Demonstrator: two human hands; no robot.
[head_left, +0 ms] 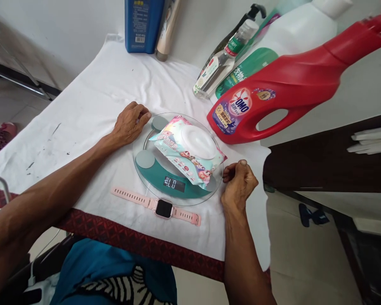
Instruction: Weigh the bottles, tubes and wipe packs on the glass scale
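A round glass bathroom scale (158,181) with a teal band and a lit digital display lies on the white cloth. On it rests a pack of wet wipes (190,150) with a white lid, tilted slightly. My left hand (131,123) lies on the cloth at the scale's upper left rim, fingers curled and nothing seen in them. Beside the right rim, my right hand (240,182) is closed in a loose fist, with no object showing. A smartwatch (164,208) with a pink strap is stretched out flat in front of the scale.
A red detergent bottle (292,84) stands right behind the scale. Near it are a clear bottle (216,63) and a white bottle (292,31). At the back are a blue bottle (142,25) and a beige tube (168,29). The tablecloth (73,114) has dark marks at left.
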